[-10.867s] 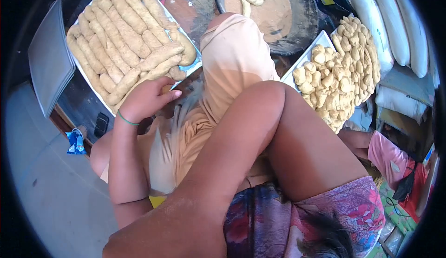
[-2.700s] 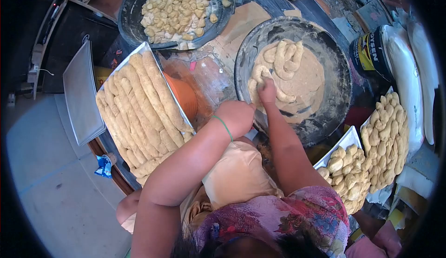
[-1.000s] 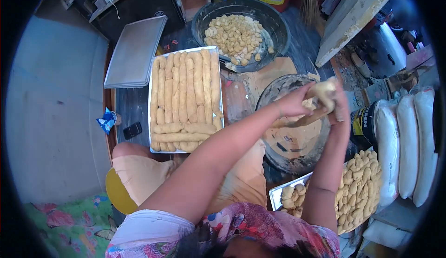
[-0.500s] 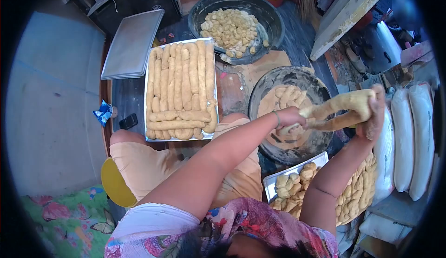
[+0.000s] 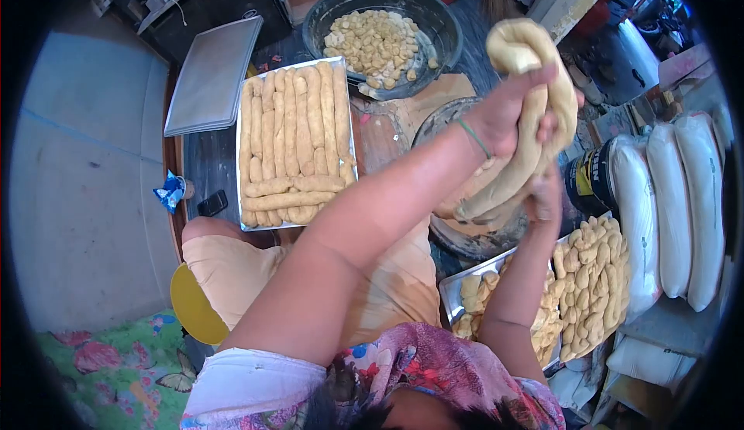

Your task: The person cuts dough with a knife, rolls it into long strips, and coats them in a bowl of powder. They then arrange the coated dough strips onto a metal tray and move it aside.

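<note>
A long, thick dough rope [image 5: 531, 132] is looped in the air over the dark basin [image 5: 457, 108], one end hanging low. Wrapped around its strands is my left hand [image 5: 511, 112], with a green band at the wrist. Just below, my right hand [image 5: 545, 197] is close against the dough, its fingers blurred and partly hidden. Brown flour or crumbs coat the basin's inside. To the right, a metal tray [image 5: 453, 287] carries knotted and twisted dough pieces [image 5: 593, 283]. At the left, long dough ropes [image 5: 298, 128] lie in rows on another tray [image 5: 350, 89].
A dark tub [image 5: 457, 43] with small dough lumps stands at the back. An upturned or bare tray [image 5: 213, 73] leans at back left, with a phone [image 5: 212, 202] nearer. Long white plastic-wrapped packs [image 5: 635, 221] stand at the right. A yellow container [image 5: 194, 302] is by the knee.
My left hand has risen and moved right with the dough, which is now lifted higher and looped. My right hand has dropped and come inward, from the dough's far loop to beneath it.
</note>
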Demonstrator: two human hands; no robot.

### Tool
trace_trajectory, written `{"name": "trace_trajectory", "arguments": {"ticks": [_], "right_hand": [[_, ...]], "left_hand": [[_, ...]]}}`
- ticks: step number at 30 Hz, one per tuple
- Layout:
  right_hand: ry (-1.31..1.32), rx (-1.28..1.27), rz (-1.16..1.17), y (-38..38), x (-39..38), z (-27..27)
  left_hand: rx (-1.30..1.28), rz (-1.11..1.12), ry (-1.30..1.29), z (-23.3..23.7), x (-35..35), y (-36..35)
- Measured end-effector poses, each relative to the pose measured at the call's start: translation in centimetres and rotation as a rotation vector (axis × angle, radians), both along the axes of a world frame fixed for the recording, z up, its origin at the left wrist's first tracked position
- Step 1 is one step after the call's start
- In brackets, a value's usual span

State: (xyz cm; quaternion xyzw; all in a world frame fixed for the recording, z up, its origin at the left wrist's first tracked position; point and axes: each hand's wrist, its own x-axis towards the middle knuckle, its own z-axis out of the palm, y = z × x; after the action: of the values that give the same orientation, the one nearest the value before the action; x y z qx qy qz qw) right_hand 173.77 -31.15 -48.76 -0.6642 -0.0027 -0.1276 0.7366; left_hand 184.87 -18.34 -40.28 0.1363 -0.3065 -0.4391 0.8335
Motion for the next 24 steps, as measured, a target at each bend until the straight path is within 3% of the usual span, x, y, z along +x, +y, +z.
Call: {"name": "trace_trajectory", "arguments": {"ticks": [2,4,7,8,10,12,13,20,22,24], "right_hand": [[0.144,-0.169,0.145,0.5,0.1,-6.3],[0.501,-0.404,0.355,2.7,-0.1,-8.4],[0.747,-0.554,0.516,0.0,-0.1,-18.6],[0.733,-0.41,0.414,-0.2,0.0,-18.6],[0.699,-0.125,0.218,0.1,0.4,-18.6],[0.604,-0.02,0.205,1.0,2.4,-15.7],[0.557,0.035,0.196,1.7,3.8,-13.7],[0.284,-0.055,0.702,13.7,11.8,-1.6],[0.376,-0.178,0.852,18.3,13.0,-0.9],[0.303,-0.57,1.009,22.7,14.5,-3.3]], "left_hand": [[-0.05,0.099,-0.038,3.9,1.4,2.8],[-0.133,0.329,-0.057,6.9,3.6,7.1],[-0.182,0.612,-0.161,10.7,6.3,16.1],[-0.267,0.569,-0.22,11.5,6.6,19.3],[-0.154,0.801,-0.254,11.8,6.5,25.5],[-0.101,0.727,-0.255,10.0,7.6,33.1],[-0.082,0.798,-0.235,8.9,7.4,36.0],[0.308,1.447,-0.146,4.0,1.9,51.2],[0.53,1.644,-0.096,3.6,-0.1,53.5],[0.676,1.714,-0.116,3.2,-1.7,55.5]]}}
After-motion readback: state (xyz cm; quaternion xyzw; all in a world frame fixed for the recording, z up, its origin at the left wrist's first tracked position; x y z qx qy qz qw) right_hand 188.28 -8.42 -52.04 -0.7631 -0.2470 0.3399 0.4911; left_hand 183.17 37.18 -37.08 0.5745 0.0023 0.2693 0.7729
